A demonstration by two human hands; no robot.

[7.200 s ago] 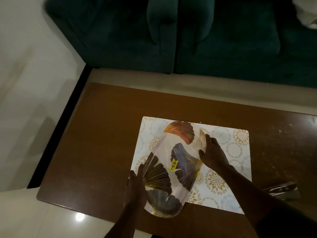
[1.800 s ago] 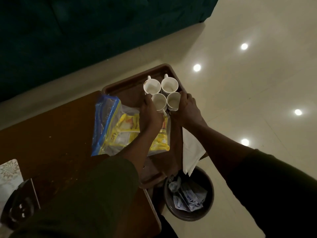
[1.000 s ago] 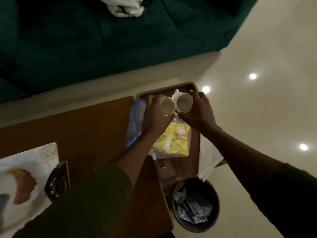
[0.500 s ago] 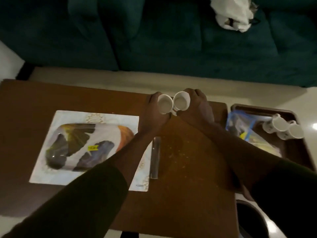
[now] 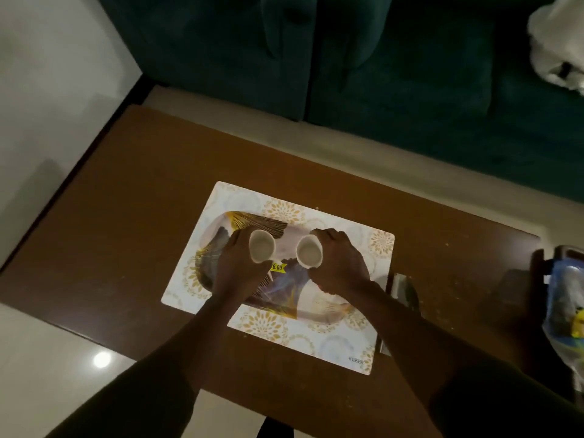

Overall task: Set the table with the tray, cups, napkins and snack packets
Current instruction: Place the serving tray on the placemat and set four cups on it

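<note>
Head view: both cups have travelled from mid-frame above bare table, half a second back, to over the patterned tray (image 5: pixel 319 306) at frame centre; the camera swung left with them, so the side tray (image 5: pixel 565 249) with the snack bag (image 5: pixel 565 314) now sits cut off at the right edge. Two cups that showed on that side tray are out of frame now. Meaning: first pair of cups is about to land on the tray, placement step nearly done; remaining cups, napkins and snacks not yet brought over.

Left hand (image 5: pixel 240 270) is clenched round the left cup (image 5: pixel 261 246), fingers wrapping its left side and underside, rim up and open toward the camera. Right hand (image 5: pixel 339 267) grips the right cup (image 5: pixel 309 251) the same way from its right side, thumb at the lower rim. Cups are near each other, not touching, a yellow price sticker (image 5: pixel 278 267) visible between and just below them. Can't tell whether either base touches the tray yet. Tray lies on the placemat (image 5: pixel 354 349), which rests on the brown table (image 5: pixel 132 232). A shiny wrapper (image 5: pixel 403 289) lies just beside the mat's right edge.
</note>
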